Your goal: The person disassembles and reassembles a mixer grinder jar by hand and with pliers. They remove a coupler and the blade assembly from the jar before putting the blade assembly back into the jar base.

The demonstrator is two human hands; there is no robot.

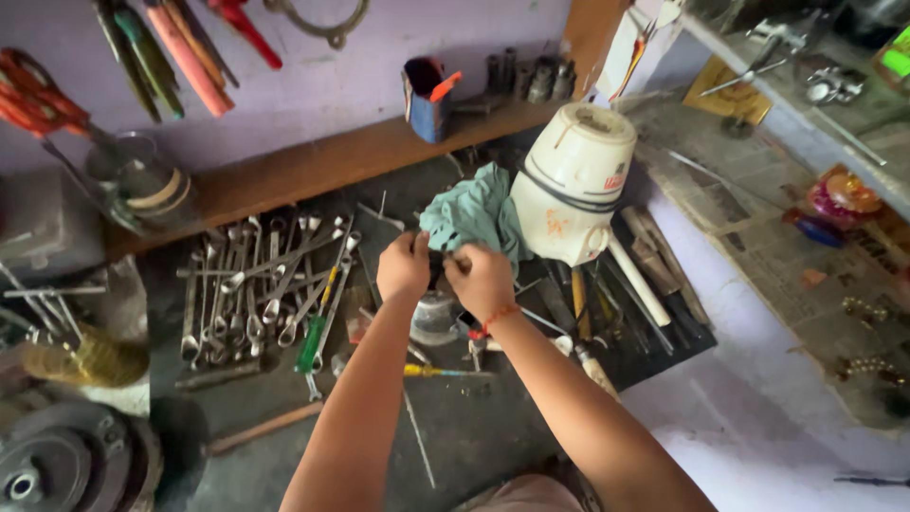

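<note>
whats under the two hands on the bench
Below the left hand and right hand sits a round metal part on the dark mat, with a yellow-handled screwdriver nearer. The small dark piece they pinch is mostly covered.

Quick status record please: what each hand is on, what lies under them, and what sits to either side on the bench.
left hand: closed on a small dark part, too small to identify
right hand: pinching the same part; orange thread on the wrist
below hands: round metal piece
left side: row of spanners, green-handled screwdriver
right side: white appliance base, tilted, teal cloth beside it
surface: dark mat
</note>
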